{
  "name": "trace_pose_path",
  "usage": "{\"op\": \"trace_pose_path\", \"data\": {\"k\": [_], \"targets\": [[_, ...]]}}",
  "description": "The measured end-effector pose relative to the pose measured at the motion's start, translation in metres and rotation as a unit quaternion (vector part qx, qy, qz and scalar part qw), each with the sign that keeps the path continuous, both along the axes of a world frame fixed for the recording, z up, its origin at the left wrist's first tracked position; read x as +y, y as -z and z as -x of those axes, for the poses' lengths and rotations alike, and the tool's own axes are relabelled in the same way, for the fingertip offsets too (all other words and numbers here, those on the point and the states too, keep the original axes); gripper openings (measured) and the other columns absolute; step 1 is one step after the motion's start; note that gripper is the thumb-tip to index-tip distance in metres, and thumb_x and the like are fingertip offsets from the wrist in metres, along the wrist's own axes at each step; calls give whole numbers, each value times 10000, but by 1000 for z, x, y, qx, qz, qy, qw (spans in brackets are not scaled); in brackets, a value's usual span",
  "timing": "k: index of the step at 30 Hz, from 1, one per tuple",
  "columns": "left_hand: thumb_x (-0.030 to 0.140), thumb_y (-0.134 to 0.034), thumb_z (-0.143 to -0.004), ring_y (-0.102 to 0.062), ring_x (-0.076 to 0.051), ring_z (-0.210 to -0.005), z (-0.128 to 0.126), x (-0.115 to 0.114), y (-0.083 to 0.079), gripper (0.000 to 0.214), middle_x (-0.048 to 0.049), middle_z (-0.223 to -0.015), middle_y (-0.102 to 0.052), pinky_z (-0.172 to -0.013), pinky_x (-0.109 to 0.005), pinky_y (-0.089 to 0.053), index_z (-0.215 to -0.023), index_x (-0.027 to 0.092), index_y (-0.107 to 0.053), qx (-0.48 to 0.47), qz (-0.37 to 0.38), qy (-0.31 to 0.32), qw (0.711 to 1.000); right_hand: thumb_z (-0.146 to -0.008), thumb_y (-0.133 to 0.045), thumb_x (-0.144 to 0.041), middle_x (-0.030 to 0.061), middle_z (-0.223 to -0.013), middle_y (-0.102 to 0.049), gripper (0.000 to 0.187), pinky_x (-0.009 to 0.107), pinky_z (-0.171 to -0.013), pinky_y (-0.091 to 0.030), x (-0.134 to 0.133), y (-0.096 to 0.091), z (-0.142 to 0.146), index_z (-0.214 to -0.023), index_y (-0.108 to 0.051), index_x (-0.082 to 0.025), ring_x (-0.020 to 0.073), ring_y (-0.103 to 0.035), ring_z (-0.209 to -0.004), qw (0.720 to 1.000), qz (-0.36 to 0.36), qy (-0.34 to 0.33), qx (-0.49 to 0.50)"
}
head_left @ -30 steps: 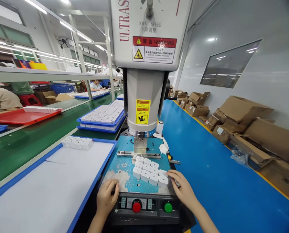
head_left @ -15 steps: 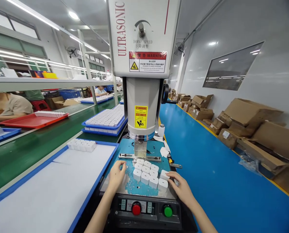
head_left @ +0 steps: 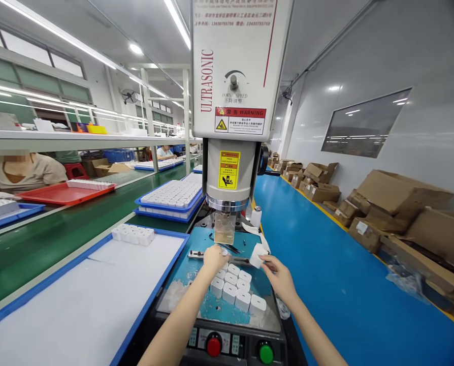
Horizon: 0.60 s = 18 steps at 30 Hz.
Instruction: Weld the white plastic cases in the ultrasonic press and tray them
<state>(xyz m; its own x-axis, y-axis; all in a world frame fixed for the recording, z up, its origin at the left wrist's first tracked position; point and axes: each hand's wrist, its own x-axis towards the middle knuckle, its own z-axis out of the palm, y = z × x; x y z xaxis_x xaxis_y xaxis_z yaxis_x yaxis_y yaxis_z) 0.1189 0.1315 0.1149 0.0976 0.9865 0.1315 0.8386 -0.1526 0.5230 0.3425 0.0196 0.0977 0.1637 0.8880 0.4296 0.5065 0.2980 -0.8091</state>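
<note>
My left hand (head_left: 213,258) reaches to the fixture under the horn (head_left: 224,227) of the ultrasonic welder (head_left: 237,96), fingers curled over a small white part there; what it grips is partly hidden. My right hand (head_left: 278,274) holds one white charger block (head_left: 257,255) lifted off the teal plate (head_left: 191,272). Several more white blocks (head_left: 235,291) stand in rows on the plate between my forearms.
A red button (head_left: 214,346) and a green button (head_left: 265,353) sit on the front panel. A blue-rimmed white tray (head_left: 70,300) at left carries a few blocks (head_left: 133,234). Stacked trays (head_left: 171,195) lie behind it. Cardboard boxes (head_left: 394,208) line the right wall. A person (head_left: 21,170) sits across the green conveyor.
My left hand moved from the plate's front left edge up to the fixture under the horn. My right hand lifted a block off the plate. The camera tilted upward.
</note>
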Motion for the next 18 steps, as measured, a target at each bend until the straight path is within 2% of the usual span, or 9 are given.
{"op": "trace_pose_path", "data": {"k": [3, 6, 10, 13, 18], "targets": [[476, -544, -764, -665, -300, -895, 9, 4, -2, 486, -211, -923, -696, -756, -332, -451, -1031, 74, -594, -16, -1, -16, 1000, -825, -543, -391, 75, -1051, -690, 272, 399, -827, -531, 27, -16, 20, -1015, -691, -265, 249, -650, -952, 997, 23, -46, -64], [463, -445, -831, -667, -242, -847, 32, 5, -2, 400, -158, -916, -699, -696, -284, -450, -976, 115, -578, -49, -4, -32, 998, -818, -543, -360, 66, -1018, -698, 264, 370, -795, -536, 50, -22, 37, -1018, -688, -265, 236, -656, -927, 991, 36, -94, -86], [451, -443, -834, -659, -197, -809, 72, -10, 7, 306, -79, -885, -695, -661, -248, -441, -926, 180, -552, -84, -24, -74, 993, -834, -507, -305, 51, -1056, -686, 266, 341, -805, -527, 71, -15, 55, -1038, -674, -263, 215, -646, -945, 985, 36, -139, -100], [428, -479, -812, -655, -209, -823, 94, -27, 21, 288, -74, -891, -686, -665, -256, -434, -961, 189, -537, -83, -48, -110, 989, -836, -488, -261, 39, -1091, -672, 284, 327, -793, -527, 81, -6, 65, -1064, -658, -270, 198, -650, -915, 980, 42, -159, -110], [378, -504, -788, -628, -264, -911, 104, -43, 42, 268, -110, -889, -666, -780, -307, -421, -929, 159, -567, -45, -88, -125, 987, -838, -483, -243, 55, -1157, -621, 287, 325, -753, -530, 91, 2, 78, -1069, -650, -271, 190, -652, -868, 974, 59, -177, -132]]}}
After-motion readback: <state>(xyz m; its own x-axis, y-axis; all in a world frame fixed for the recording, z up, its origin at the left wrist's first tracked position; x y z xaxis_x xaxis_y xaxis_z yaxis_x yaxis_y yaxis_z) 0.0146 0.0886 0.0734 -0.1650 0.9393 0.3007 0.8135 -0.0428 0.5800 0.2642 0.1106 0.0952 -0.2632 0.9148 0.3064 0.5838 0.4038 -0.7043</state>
